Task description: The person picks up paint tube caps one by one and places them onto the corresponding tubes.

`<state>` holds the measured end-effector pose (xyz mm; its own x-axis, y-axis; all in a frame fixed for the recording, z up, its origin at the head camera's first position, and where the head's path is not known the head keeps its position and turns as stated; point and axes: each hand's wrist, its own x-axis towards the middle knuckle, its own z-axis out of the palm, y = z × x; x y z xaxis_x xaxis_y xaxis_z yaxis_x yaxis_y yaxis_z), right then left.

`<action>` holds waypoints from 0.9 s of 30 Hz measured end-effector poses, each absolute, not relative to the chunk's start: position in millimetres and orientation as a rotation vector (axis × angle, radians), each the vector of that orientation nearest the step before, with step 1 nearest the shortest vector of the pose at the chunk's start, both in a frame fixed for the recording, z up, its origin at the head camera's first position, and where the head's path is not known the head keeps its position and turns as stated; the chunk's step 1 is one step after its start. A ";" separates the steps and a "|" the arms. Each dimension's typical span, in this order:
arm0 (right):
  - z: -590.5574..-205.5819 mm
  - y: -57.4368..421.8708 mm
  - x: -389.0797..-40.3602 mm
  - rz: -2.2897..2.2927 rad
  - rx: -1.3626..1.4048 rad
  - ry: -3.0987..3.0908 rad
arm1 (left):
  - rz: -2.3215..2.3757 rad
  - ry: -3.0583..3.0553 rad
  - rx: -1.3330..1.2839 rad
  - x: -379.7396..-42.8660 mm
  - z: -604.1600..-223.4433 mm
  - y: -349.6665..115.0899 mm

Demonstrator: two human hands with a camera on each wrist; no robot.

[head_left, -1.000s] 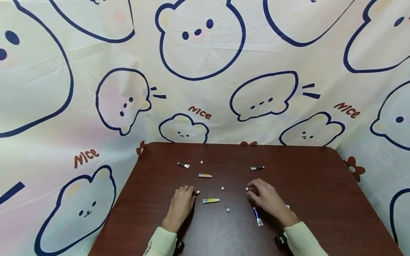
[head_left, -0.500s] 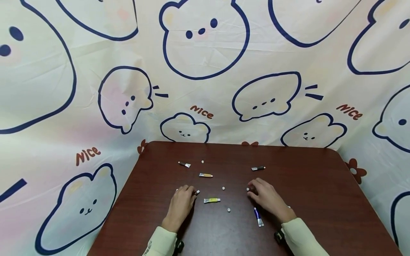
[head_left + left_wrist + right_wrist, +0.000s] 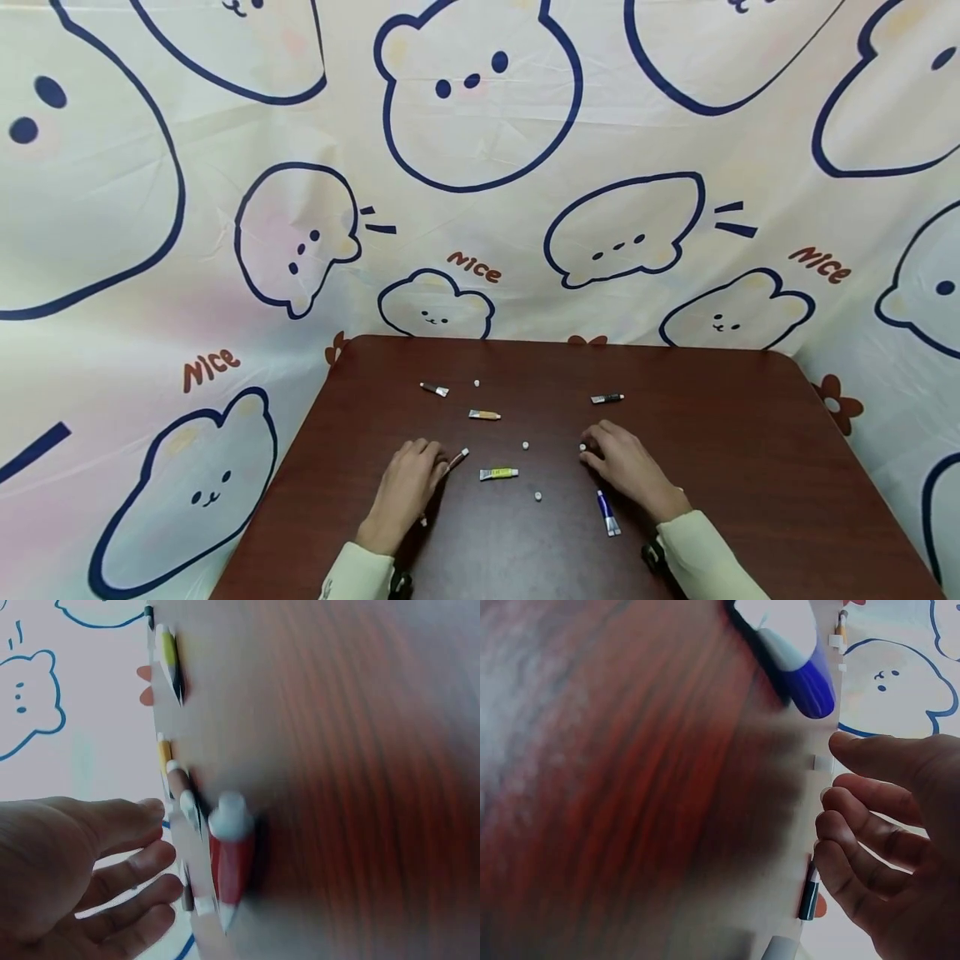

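My left hand (image 3: pixel 402 490) rests low over the table beside a brown paint tube (image 3: pixel 456 460), which has a white cap. In the left wrist view its thumb and fingers are apart, loosely bent, with nothing between them. A red paint tube (image 3: pixel 232 859) lies close to that wrist camera; from the head only a small white end (image 3: pixel 424 522) shows by the wrist. My right hand (image 3: pixel 628 467) hovers or rests near a small white cap (image 3: pixel 582 447), fingers loosely curled and thumb apart. A blue paint tube (image 3: pixel 607 513) lies below the right hand.
Around the hands on the brown table (image 3: pixel 735 500) lie a yellow tube (image 3: pixel 498 474), an orange tube (image 3: pixel 484 415), a dark tube (image 3: pixel 434 389) and a black tube (image 3: pixel 607 399). Loose white caps (image 3: pixel 526 446) are scattered between them. A patterned cloth (image 3: pixel 517 208) hangs behind.
My left hand has drawn back toward the lower left, so more of the brown tube shows. A white end now appears by the left wrist. The right hand stays nearly still.
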<state>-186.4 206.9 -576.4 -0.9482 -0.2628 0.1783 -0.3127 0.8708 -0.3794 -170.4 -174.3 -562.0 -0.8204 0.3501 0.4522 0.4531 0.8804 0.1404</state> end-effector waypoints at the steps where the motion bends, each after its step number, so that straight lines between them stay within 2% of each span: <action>1: -576.8 206.8 -186.6 0.623 0.454 -2.921 | -0.335 -2.627 -0.594 -169.6 -561.4 -177.2; 18: -577.4 206.0 -191.1 0.566 0.521 -2.892 | -0.320 -2.621 -0.556 -161.9 -552.2 -215.5; 27: -574.1 206.8 -190.2 0.615 0.463 -2.954 | -0.346 -2.687 -0.563 -147.6 -548.0 -222.7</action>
<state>-190.2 206.8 -574.1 -0.9502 -0.2750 0.1465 -0.3106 0.8731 -0.3758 -147.6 -222.7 -548.0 -0.8508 0.3360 0.4039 0.4274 0.8898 0.1601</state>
